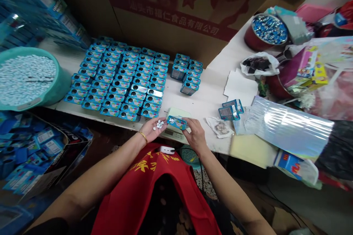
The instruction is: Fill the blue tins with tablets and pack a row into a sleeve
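Several small white candies rest in my left hand, which is turned palm up with its fingertips close to a small blue box. My right hand grips this blue box by its right end, between thumb and fingers. White candies show in the round hole at the box's left side. Beneath the box is a pale green scale, partly covered by my hands. Rows of similar blue boxes stand on the white table beyond my left hand, their dark round holes facing up.
A turquoise tub of white candies stands at the left, above a carton of blue boxes. A large cardboard box walls off the back. To the right are two blue boxes, a silvery bag and a red pot.
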A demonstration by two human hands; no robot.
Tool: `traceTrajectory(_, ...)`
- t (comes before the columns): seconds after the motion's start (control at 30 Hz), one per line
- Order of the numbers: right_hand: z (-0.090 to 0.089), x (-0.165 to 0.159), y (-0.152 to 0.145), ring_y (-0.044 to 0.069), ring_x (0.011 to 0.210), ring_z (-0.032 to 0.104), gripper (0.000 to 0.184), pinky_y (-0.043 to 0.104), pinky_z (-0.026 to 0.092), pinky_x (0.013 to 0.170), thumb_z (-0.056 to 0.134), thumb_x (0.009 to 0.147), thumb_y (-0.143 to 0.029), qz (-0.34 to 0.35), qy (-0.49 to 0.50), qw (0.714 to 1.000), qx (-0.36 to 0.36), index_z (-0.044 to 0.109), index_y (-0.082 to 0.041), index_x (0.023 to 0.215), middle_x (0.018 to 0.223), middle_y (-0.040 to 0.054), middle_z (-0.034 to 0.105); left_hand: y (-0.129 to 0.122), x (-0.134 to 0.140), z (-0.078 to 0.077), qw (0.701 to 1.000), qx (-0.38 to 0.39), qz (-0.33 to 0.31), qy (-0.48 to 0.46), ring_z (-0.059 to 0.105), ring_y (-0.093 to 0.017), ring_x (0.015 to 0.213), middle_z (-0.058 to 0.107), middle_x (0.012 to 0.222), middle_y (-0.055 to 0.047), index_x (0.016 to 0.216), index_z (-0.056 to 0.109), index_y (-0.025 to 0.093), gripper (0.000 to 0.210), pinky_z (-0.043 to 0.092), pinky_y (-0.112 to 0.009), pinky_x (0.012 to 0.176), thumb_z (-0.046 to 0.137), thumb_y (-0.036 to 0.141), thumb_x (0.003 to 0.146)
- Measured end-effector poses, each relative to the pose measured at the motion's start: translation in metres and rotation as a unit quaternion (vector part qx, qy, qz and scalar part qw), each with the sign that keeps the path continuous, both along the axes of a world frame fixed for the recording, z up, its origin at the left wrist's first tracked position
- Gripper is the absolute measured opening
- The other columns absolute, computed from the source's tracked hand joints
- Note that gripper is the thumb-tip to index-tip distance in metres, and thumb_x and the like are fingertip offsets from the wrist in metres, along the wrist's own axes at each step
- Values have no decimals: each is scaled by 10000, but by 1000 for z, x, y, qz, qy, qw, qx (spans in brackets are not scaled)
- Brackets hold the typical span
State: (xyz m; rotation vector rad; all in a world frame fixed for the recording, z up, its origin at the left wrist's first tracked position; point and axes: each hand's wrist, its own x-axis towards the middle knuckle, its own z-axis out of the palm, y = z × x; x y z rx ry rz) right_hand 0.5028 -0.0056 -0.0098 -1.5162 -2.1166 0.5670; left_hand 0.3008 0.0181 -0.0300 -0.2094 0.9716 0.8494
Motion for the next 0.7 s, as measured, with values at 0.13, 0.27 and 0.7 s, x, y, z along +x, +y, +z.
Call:
traceTrajectory(0.13,-45,5,7,184,949,519,333,331,422,821,519,753,-267,-79,159,982,-57,498,-192,1077,1023,63,570,-4,-14,-1,999,-19,9,26,617,-168,774,631,775,-140,780,604,48,176,524,-248,666,461,150,796)
traceTrajectory(0.27,-65,10,12,168,893,547,339,309,456,758,505,759,-301,-97,234,961,-110,478,-174,1073,993,56,570,-17,-29,3,999,-36,4,35,621,-162,775,637,781,-135,802,607,51,153,523,-252,692,467,109,780)
traceTrajectory(0.7,16,-88,-28,160,842,493,163,288,426,744,424,845,-199,273,-50,957,-80,538,-161,954,888,61,562,-70,-44,20,986,56,-157,10,598,-163,887,639,992,-101,975,623,110,309,435,-263,836,584,40,677)
